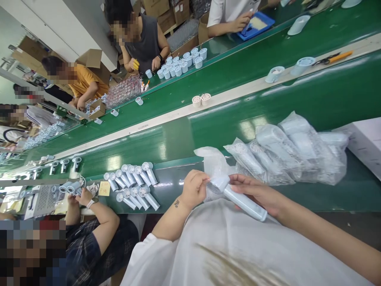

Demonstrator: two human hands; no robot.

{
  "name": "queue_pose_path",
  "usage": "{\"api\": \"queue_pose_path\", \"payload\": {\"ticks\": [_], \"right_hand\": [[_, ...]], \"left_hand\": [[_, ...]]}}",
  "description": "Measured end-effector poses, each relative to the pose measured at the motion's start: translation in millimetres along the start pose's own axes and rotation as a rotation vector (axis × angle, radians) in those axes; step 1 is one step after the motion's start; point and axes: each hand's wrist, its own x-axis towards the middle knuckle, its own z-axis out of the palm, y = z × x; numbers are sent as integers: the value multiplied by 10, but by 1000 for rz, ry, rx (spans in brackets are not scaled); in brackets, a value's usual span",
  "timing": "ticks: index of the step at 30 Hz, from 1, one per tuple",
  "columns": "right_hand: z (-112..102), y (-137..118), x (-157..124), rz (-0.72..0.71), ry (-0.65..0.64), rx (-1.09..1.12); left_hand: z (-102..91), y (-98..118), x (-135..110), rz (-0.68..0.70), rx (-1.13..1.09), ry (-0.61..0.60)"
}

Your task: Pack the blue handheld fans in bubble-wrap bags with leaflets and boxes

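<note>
The unit (245, 203) is held in front of the shirt (238, 242), lower centre-right of the frame: head toward the left, handle angled down to the right. Left hand (194, 187): thumb and fingertips pinch the film (214, 157) at the edge of the head. Right hand (257, 194): grip closed around the handle, near the head.

Recommended handling: Carry the weight with the right grip. Work the film with the left grip, pulling evenly; thin film could tear at the head's rim. Bring the unit fully over the counter (169, 184), so that a slip is less costly. Prevent snagging on the bagged units (276, 145) at right.

Cannot be determined: whether the film is a bag or a sheet; whether it covers the handle. Right fingertips are partly hidden by the handle. The box (367, 143) is cut off at the right edge.
</note>
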Motion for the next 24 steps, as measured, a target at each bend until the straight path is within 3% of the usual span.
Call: {"api": "queue_pose_path", "payload": {"ticks": [3, 6, 9, 13, 16, 20, 24], "right_hand": [[33, 15, -82, -18, 104, 51], [64, 55, -115, -19, 150, 5], [94, 98, -119, -19, 145, -24], [79, 86, -113, 5, 192, 171], [28, 50, -92, 101, 149, 338], [-25, 80, -57, 216, 81, 396], [-24, 190, -82, 163, 164, 275]], "left_hand": [[28, -7, -133, 197, 191, 50], [146, 38, -188, 178, 261, 27], [272, 116, -180, 132, 270, -35], [347, 167, -200, 228, 240, -238], [363, 196, -179, 108, 147, -301], [378, 310, -6, -74, -10, -334], [356, 407, 124, -279, -129, -343]]}}
